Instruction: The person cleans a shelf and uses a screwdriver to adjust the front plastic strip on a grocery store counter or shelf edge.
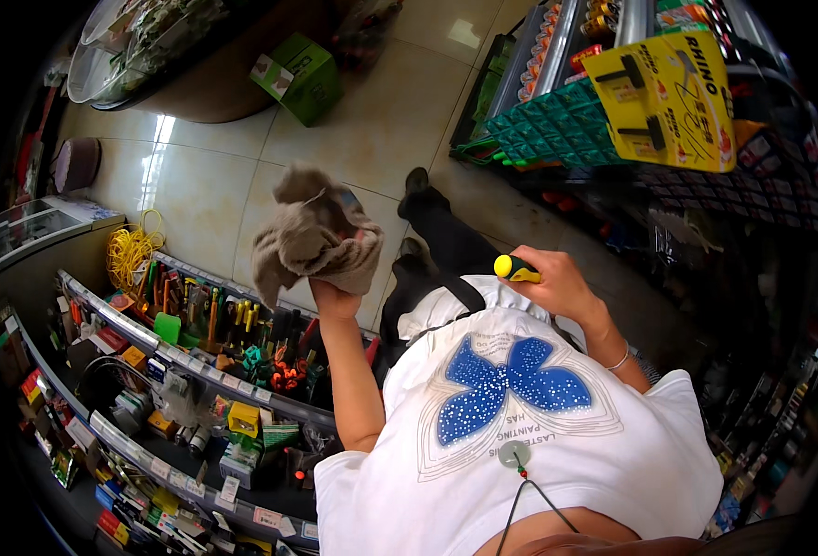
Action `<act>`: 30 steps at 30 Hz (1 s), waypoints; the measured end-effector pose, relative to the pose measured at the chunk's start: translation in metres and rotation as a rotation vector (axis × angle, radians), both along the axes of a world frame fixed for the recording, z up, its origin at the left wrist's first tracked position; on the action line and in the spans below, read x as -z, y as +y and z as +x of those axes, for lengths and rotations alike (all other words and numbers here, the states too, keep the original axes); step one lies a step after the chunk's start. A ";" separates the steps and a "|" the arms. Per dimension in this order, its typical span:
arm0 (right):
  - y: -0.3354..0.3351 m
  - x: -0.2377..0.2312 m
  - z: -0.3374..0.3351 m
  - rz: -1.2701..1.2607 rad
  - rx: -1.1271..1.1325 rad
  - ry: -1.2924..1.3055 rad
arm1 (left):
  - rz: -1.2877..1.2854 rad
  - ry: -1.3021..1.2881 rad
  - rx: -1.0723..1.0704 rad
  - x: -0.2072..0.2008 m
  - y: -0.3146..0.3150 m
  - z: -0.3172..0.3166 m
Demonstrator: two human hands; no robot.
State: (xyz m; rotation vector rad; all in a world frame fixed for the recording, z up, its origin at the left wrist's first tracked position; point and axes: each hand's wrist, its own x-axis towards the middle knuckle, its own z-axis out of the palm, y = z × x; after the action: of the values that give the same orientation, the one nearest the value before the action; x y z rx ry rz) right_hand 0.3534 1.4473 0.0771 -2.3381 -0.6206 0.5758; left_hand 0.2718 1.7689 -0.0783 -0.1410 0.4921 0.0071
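Raised over the shelves on the left, my left hand (336, 298) is closed around a crumpled brown cloth (309, 239), whose folds cover most of the fingers. My right hand (562, 284) grips a tool by its yellow-and-black handle (517, 269) in front of my waist. The handle is shaped like a screwdriver's, and its rounded yellow end points left. Whatever lies beyond the handle is hidden by the hand. The cloth and the tool are well apart.
Tiered shelves (200, 371) of hand tools and small packs run along my left, with a coiled yellow cord (134, 250) at their far end. Ahead on the tiled floor sits a green box (309, 82). A rack with a yellow packaged card (673, 102) stands at the far right.
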 end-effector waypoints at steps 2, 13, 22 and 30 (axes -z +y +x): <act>0.020 0.005 0.029 -0.015 -0.035 0.059 | -0.164 0.268 0.114 0.016 0.011 0.021; 0.098 0.056 0.208 -0.119 0.050 0.044 | 0.037 -0.038 0.204 0.013 0.087 0.195; 0.116 0.068 0.253 -0.305 0.292 -0.023 | 0.096 0.381 0.466 0.079 0.177 0.237; 0.151 0.086 0.130 -0.314 0.775 0.197 | 0.565 -0.094 0.946 0.145 0.255 0.294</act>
State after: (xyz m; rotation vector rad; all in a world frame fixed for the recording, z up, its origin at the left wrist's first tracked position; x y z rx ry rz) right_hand 0.4837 1.5981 -0.0091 -2.5063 0.4973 0.5396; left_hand 0.5662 2.0243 -0.2228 0.6512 0.4087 -0.7768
